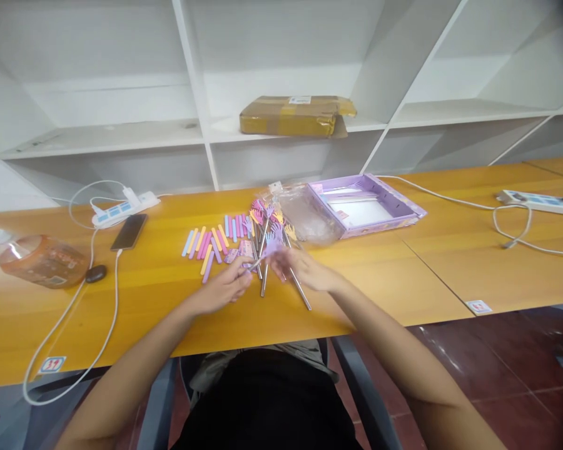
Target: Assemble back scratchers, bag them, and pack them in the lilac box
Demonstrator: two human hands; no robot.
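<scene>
A black shirt (267,400) is nearest, forearms (154,340) stretched forward. Front-left of the purple tray (383,229), which contains flat strips (344,195), the left hand (225,287) has a narrow grip on a purple-headed rod (271,248); the right hand (303,267) curls alongside, too blurred to tell its hold.

Office-like workroom
Numbered sticker (52,365) on the long wooden surface (380,265), power strip (117,213) with chargers (131,197), white cubby shelving (286,44) behind.

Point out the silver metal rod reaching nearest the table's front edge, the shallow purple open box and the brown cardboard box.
Silver metal rod (301,292): head view, lower shaft.
Shallow purple open box (394,198): head view, right wall.
Brown cardboard box (287,125): head view, front side.
</scene>
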